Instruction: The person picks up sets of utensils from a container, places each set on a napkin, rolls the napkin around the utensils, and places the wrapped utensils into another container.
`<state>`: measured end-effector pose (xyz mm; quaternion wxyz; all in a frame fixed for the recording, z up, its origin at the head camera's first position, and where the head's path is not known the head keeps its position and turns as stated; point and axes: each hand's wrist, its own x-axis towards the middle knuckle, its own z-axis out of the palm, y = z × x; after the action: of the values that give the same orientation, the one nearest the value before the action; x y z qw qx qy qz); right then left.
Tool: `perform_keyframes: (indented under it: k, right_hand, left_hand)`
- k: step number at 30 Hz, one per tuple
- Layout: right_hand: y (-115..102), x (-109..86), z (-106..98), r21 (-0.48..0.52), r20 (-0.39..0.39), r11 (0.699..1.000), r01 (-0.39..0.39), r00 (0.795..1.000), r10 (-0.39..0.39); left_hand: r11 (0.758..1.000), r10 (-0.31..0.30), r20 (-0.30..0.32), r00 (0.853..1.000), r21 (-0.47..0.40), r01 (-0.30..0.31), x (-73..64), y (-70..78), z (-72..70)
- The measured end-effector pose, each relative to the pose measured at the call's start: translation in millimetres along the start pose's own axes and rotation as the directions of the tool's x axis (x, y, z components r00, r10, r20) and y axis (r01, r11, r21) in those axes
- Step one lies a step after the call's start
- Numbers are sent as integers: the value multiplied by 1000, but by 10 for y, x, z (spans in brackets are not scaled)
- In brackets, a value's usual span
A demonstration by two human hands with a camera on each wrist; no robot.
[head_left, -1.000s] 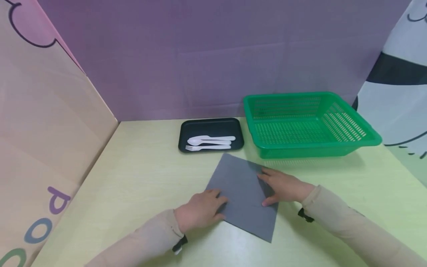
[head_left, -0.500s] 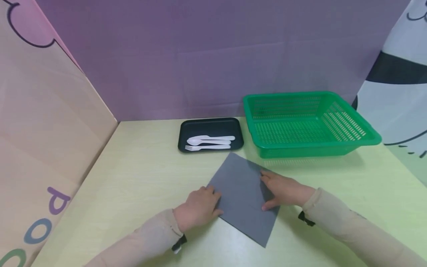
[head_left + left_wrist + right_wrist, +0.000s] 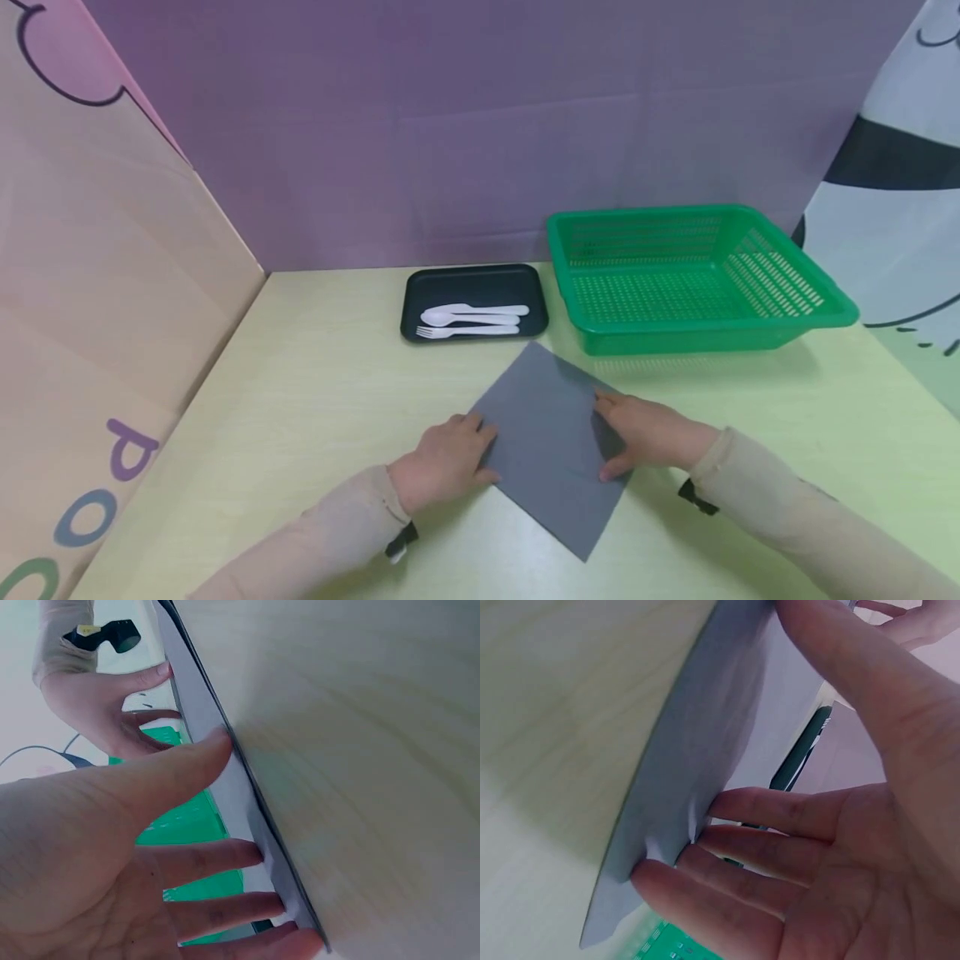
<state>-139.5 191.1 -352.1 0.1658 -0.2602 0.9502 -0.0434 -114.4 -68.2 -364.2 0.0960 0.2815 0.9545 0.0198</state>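
the grey sheet (image 3: 551, 442) lies on the bench (image 3: 337, 392) on the near side of the black tray (image 3: 472, 286), turned so that one corner points at the tray's near right corner, so close that a touch is hard to rule out. the relation that counts, i judge, is that the sheet sits between the two hands. the left hand (image 3: 446, 462) is directly on the near side of the tray, with the sheet off to its right; the right hand (image 3: 652, 432) is nearer than the tray and well to its right, with the sheet off to its left. neither is the closer one, since both touch it. the fingers of each are fairly straight and spread, thumb well apart, tips resting on the sheet; those of the right dent it slightly, and neither looks to have a grip.

the sheet seems about as long as wide, but its long axis cannot be told: each hand covers a corner. whether any fingertip hooks under an edge is also unclear, and both wrist views crop the sheet. the green basket (image 3: 712, 342) right of the tray shows only in pieces there.
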Motion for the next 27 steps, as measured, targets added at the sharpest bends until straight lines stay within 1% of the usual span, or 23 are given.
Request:
perform_keyframes:
  k: [3, 7, 10, 17, 27]
  right_hand:
    - [2, -18, 11, -1, -10, 1000, 3, 1000, -3]
    - [-8, -42, 22, 5, -12, 1000, -7, 1000, 7]
    - [-17, -58, 32, 6, -13, 1000, -15, 1000, 15]
    - [-30, -86, 35, -33, -45, 999, -1, 999, -1]
    - [-41, -101, 61, -66, -68, 998, 0, 998, -5]
  left_hand:
    - [1000, -2, 9, 1000, -29, 2, 18, -27, -1]
    - [997, -13, 49, 999, -76, 17, 43, -59, -3]
    - [996, -16, 63, 998, -91, 22, 54, -73, -8]
    - [995, -20, 39, 999, -98, 24, 82, -118, 4]
    - [991, -39, 63, 997, -122, 47, 100, -143, -14]
